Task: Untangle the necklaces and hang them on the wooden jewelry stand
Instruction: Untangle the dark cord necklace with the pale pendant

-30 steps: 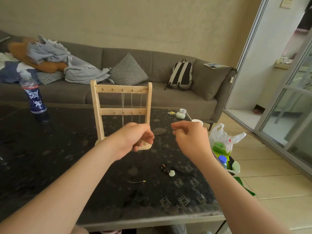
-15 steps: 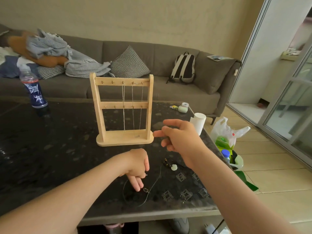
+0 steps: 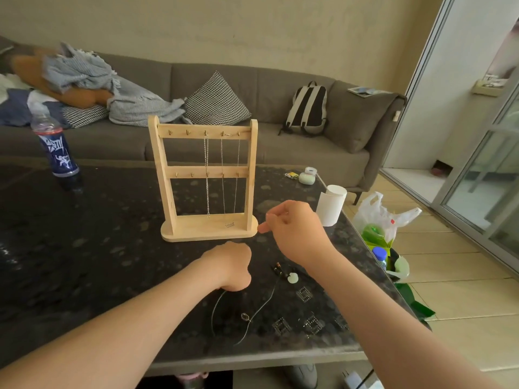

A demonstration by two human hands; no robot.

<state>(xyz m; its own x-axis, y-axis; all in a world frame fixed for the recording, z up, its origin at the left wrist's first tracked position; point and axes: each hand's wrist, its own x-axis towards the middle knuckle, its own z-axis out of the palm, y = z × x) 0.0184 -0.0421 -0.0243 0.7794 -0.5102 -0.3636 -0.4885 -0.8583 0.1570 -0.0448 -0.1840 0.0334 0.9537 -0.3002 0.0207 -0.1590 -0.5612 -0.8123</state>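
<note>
A black cord necklace (image 3: 245, 316) is laid on the dark table (image 3: 98, 248) before the wooden jewelry stand (image 3: 207, 226); its loop is trailed from under the left hand (image 3: 231, 266) toward the near edge, then up and rightward to a pale pendant (image 3: 292, 277). The left hand is curled knuckles-up onto the cord; the right hand (image 3: 295, 228) is held raised beside the stand's base, thumb and forefinger pressed together, though whether anything is pinched cannot be told.

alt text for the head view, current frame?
Left hand grips a black cord necklace lying on the dark table; right hand hovers, fingers curled, beside the wooden jewelry stand, where three chains hang.
</note>
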